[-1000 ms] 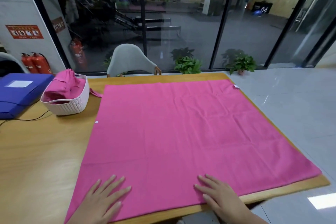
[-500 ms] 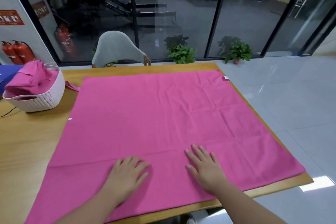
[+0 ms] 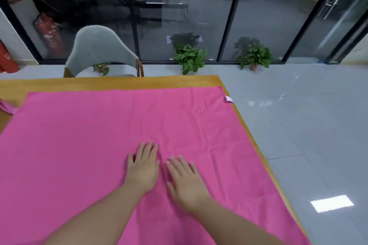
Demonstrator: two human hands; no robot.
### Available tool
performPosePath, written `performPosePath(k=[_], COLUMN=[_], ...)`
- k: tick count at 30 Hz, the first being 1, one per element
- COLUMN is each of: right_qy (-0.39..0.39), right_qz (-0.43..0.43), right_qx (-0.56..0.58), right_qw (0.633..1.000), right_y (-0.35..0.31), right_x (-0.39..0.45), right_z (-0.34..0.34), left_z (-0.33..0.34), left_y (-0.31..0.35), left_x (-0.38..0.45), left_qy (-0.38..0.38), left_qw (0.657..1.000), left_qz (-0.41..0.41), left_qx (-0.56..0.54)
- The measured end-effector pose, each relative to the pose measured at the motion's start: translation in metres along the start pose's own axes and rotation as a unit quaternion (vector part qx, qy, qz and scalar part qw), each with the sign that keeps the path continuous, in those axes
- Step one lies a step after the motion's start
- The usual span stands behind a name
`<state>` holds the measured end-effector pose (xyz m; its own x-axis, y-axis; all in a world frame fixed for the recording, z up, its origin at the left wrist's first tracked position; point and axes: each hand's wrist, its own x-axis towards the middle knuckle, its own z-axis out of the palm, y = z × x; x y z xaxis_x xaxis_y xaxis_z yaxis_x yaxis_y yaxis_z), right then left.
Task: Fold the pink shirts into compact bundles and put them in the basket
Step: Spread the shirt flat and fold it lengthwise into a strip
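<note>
A large pink cloth [image 3: 95, 137] lies spread flat over most of the wooden table [image 3: 119, 82], with a small white tag [image 3: 229, 99] at its far right corner. My left hand [image 3: 144, 167] and my right hand [image 3: 186, 179] press flat on the middle of the cloth, side by side, fingers straight and pointing away from me. A scrap of another pink garment [image 3: 7, 107] shows at the left edge. The basket is out of view.
A grey chair [image 3: 99, 49] stands at the table's far side. Two potted plants [image 3: 189, 57] [image 3: 254, 55] sit on the floor by the glass wall. The table's right edge [image 3: 256, 145] drops to a tiled floor. A red fire extinguisher [image 3: 48, 34] stands far left.
Both hands have slid forward from the near edge to the cloth's middle and closer together. The view has swung right and down, so the basket has left the frame.
</note>
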<state>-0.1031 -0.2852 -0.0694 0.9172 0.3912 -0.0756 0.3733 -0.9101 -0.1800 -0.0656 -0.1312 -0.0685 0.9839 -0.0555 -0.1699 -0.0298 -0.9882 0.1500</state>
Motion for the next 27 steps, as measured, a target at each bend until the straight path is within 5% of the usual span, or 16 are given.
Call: performPosePath(k=[8,10,13,15,17,21,27], right_qy=[-0.069,-0.030,0.004,0.039,0.049,-0.064,-0.081], right_qz=[-0.105,-0.036,0.202,0.242,0.135,-0.110,0.224], right_qx=[0.059,0.032,0.006,0.003,0.025,-0.014,-0.034], right_qw=[0.990,0.998,0.979,0.970,0.989,0.992,0.971], right_y=[0.053,0.102,0.171,0.184,0.172,0.166,0.281], right_x=[0.110,0.125,0.152,0.180,0.212,0.247,0.272], right_z=[-0.003,-0.009,-0.026,-0.035,-0.039,-0.035,-0.072], left_z=[-0.003,-0.001,0.002,0.004,0.006,0.009,0.013], left_y=[-0.021,-0.027,-0.027,-0.027,-0.027,-0.030,-0.032], left_x=[0.092,0.092,0.089,0.092,0.095,0.095,0.097], left_qy=[0.011,0.018,0.027,0.042,0.054,0.057,0.080], left_qw=[0.998,0.999,0.999,0.998,0.997,0.997,0.996], left_qz=[-0.050,-0.047,-0.044,-0.047,-0.054,-0.049,-0.034], left_qx=[-0.026,-0.009,0.002,-0.003,-0.013,-0.021,0.010])
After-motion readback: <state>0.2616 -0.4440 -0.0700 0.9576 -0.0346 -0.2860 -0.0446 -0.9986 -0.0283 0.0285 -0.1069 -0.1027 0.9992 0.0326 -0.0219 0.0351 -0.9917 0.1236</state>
